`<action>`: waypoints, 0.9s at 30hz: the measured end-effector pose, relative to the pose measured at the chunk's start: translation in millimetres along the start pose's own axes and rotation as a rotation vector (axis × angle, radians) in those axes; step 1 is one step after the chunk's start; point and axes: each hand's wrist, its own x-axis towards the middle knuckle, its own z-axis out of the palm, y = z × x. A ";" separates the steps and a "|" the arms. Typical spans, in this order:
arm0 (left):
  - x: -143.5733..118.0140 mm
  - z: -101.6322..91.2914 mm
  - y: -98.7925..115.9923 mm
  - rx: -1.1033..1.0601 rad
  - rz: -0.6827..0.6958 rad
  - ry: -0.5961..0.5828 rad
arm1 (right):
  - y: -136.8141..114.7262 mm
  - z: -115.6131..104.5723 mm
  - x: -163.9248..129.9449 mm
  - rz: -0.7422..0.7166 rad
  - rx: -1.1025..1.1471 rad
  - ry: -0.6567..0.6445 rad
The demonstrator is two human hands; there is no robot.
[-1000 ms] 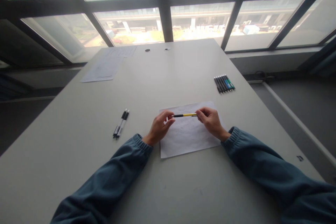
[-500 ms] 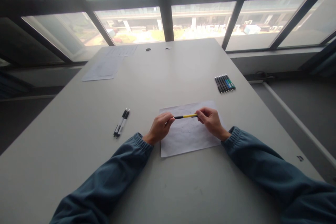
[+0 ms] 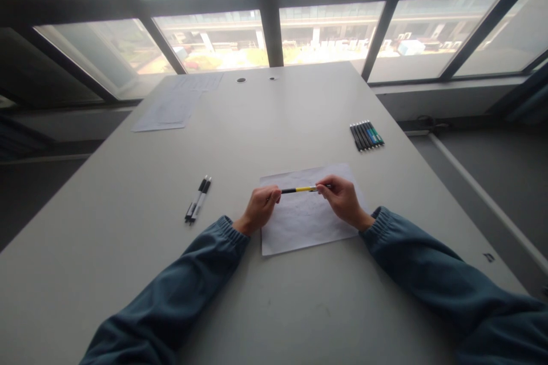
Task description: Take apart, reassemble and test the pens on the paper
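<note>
A pen point(image 3: 303, 189) with a yellow barrel and a black grip is held level between my two hands, above a white sheet of paper point(image 3: 299, 234). My left hand point(image 3: 262, 205) is closed on its black end, fingers wrapped round the tip, which they hide. At the other end my right hand point(image 3: 340, 198) pinches the pen near its clip, with thumb and fingertips together; a dark bit of the end shows past the fingers. Two black-and-white pens point(image 3: 198, 201) lie side by side on the table, left of my left hand.
A row of several pens point(image 3: 367, 136), mostly black with blue and green ones, lies beyond the paper at the right. Printed sheets point(image 3: 166, 105) rest at the table's far left. A small dark mark or piece point(image 3: 488, 258) is near the right edge. Windows stand behind the table point(image 3: 274, 131).
My right thumb and fingertips have slid slightly left along the pen, so its dark end now shows past them. My left hand and the pen have shifted slightly left.
</note>
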 end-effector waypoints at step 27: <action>7.3 -1.1 9.4 0.116 0.218 0.245 | 3.8 -2.6 2.3 0.106 0.083 0.121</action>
